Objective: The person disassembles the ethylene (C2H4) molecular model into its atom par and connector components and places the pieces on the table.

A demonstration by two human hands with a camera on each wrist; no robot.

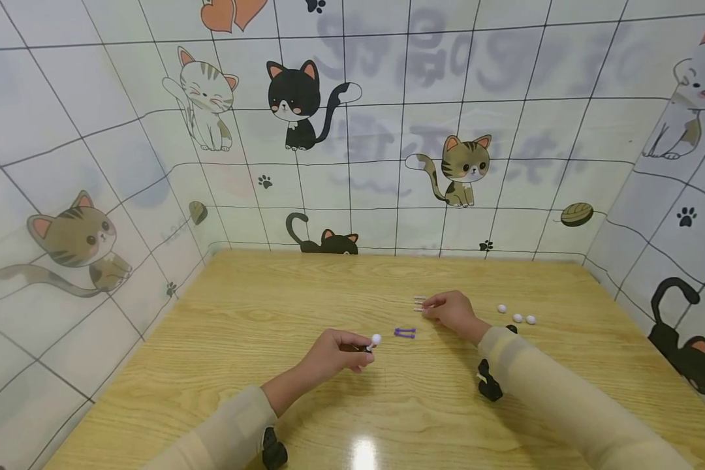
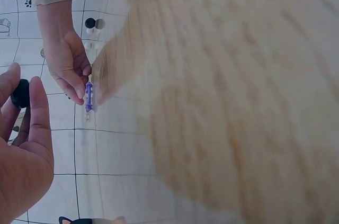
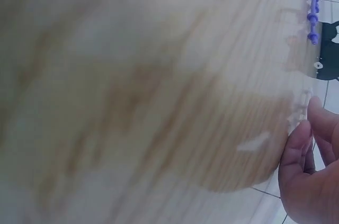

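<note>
My left hand point(image 1: 331, 354) holds a small black piece between thumb and fingers, and a white ball point(image 1: 376, 339) shows at its fingertips. In the left wrist view the black piece point(image 2: 21, 94) looks round and smooth. My right hand point(image 1: 454, 313) is low over the table, its thumb and fingertips at the ends of several thin pale sticks point(image 1: 418, 299). I cannot tell whether it pinches one. In the right wrist view these pale sticks point(image 3: 305, 99) look whitish and partly hidden by the fingertips. Two purple sticks with knobbed ends point(image 1: 405, 333) lie between the hands.
Three white balls point(image 1: 517, 318) lie right of my right hand. A black round thing point(image 1: 512, 329) is partly hidden by the right sleeve. Black wrist devices point(image 1: 489, 382) hang under both cuffs. Cat-printed cloth walls point(image 1: 376, 183) enclose the wooden table point(image 1: 294, 287) at the back and sides.
</note>
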